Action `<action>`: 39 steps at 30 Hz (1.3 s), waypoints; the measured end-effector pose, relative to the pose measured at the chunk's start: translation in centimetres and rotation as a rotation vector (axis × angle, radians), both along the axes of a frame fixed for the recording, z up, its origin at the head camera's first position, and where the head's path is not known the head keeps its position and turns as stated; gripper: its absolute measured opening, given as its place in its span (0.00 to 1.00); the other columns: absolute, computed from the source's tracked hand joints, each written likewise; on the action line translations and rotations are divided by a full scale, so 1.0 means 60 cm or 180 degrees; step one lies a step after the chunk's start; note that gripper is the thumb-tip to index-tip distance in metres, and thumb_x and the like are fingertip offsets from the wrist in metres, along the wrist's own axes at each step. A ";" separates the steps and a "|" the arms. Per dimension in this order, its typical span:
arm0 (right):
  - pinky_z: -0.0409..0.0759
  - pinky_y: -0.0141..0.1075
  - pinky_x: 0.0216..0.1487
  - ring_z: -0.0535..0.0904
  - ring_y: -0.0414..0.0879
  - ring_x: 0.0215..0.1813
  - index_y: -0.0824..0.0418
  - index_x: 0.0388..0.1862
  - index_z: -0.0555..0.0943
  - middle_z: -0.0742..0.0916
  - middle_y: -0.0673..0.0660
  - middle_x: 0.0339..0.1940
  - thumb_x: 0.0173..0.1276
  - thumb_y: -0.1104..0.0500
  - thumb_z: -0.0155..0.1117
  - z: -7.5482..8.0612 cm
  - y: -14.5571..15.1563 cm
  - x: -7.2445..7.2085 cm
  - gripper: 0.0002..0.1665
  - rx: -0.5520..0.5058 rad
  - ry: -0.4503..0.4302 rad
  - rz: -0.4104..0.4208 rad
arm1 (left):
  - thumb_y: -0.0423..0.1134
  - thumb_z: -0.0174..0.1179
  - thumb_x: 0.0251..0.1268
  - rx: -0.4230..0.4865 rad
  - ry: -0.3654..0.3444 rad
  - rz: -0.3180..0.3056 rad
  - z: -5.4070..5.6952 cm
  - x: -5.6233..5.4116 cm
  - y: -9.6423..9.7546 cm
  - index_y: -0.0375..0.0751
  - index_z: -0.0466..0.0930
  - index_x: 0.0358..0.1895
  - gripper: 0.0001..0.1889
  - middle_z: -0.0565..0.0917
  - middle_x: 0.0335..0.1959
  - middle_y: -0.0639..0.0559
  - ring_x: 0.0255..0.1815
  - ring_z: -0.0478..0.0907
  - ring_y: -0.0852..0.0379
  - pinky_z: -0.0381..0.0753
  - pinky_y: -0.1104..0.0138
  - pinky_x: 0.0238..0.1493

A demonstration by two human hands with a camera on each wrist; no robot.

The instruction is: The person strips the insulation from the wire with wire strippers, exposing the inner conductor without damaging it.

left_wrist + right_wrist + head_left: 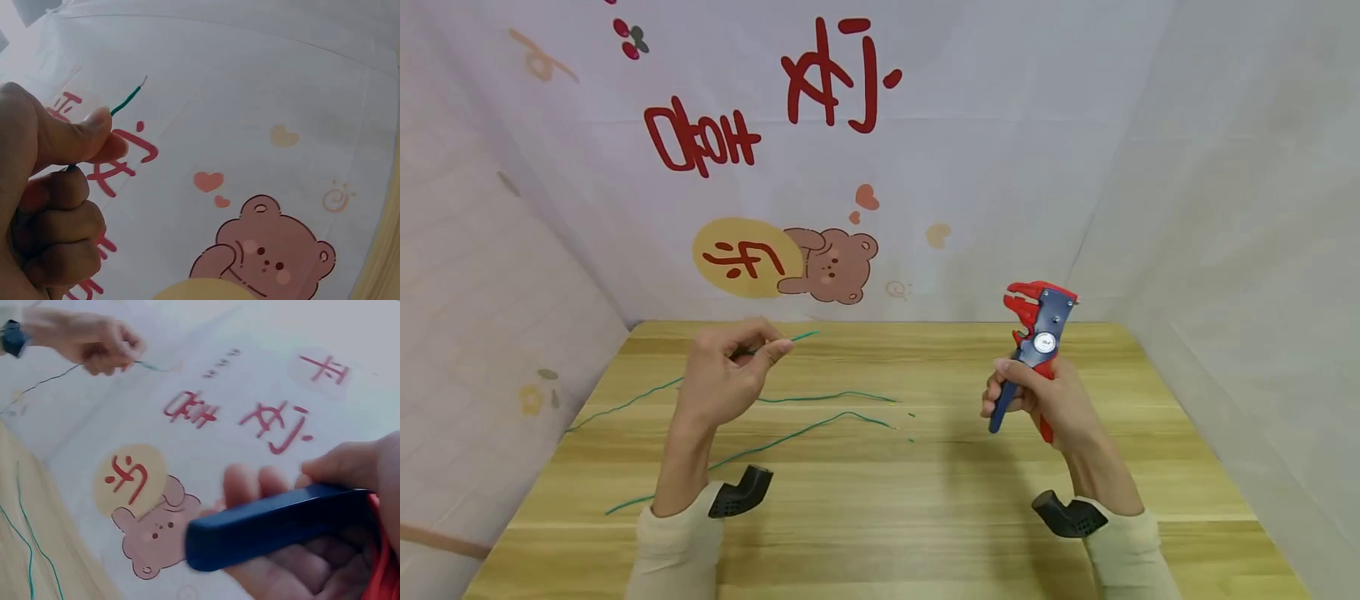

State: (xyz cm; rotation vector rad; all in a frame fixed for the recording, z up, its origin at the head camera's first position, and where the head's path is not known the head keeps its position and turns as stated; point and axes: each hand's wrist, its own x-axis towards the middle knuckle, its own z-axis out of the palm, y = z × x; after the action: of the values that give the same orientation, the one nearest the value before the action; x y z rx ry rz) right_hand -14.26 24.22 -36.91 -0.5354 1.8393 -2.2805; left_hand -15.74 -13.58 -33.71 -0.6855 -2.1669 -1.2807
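My left hand (722,375) is raised over the left of the table and pinches a green wire (805,336) between thumb and forefinger. A short length sticks out past the fingertips, and in the left wrist view its bare metal strand (144,80) shows at the tip. The rest of this wire trails off to the left behind the hand. Over on the right, my right hand (1063,400) grips a wire stripper (1043,329) by its blue and red handles. The stripper's red jaws point up and left, apart from the wire, with a gap between them.
Two more green wires lie on the wooden table (865,517), one farther back (827,397) and one nearer (797,432). By their right ends are small green scraps (912,415). A printed white cloth (1000,167) hangs behind the table's back edge.
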 end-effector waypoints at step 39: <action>0.89 0.47 0.43 0.88 0.51 0.40 0.74 0.45 0.81 0.89 0.63 0.36 0.77 0.50 0.63 -0.076 0.051 -0.026 0.24 0.1553 -0.0864 -0.0089 | 0.32 0.58 0.76 -0.0892 -0.0710 -0.0194 -0.077 -0.079 0.039 0.45 0.90 0.48 0.11 0.85 0.35 0.53 0.34 0.69 0.56 0.70 0.65 0.37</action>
State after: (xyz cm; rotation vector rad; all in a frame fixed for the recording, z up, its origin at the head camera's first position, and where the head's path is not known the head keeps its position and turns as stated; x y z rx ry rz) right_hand -15.81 27.30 -41.49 -0.1176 2.1512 -1.7126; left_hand -20.48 -11.26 -38.32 -0.7528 -2.5582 -1.1402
